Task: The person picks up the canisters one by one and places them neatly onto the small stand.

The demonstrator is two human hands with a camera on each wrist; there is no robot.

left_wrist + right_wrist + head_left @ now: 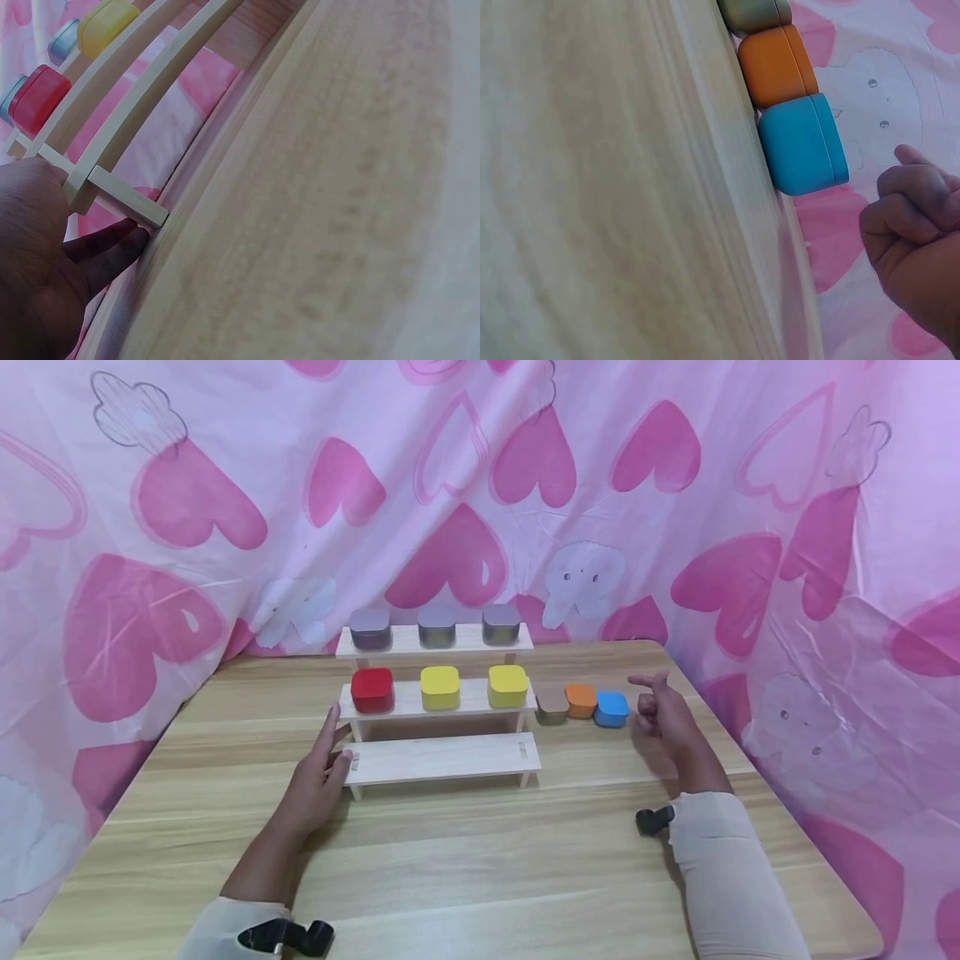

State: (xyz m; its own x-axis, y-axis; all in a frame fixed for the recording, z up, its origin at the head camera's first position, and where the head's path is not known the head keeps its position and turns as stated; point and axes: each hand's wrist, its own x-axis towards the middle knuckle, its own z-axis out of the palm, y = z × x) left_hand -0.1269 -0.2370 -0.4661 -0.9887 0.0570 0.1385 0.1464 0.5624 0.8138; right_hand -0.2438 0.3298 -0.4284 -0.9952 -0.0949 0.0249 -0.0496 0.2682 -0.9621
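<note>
A stepped wooden rack (442,758) with three tiers stands on the table. My left hand (318,781) touches its left end with the index finger straight. In the left wrist view, fingertips (112,255) of that hand lie beside a rack leg (131,196). The middle tier bears a red box (372,691) and two yellow boxes (440,688), small and rounded. To the right of the rack, a blue box (611,709), an orange box (581,701) and a greyish-brown box (552,706) sit side by side. My right hand (667,714) holds nothing near the blue box, index finger extended, other fingers curled.
Three grey boxes (437,628) stand in a row on the rack's top tier. A pink heart-patterned cloth (450,460) hangs behind and beside the wooden table (480,868). Black devices (654,821) are attached at both sleeve cuffs.
</note>
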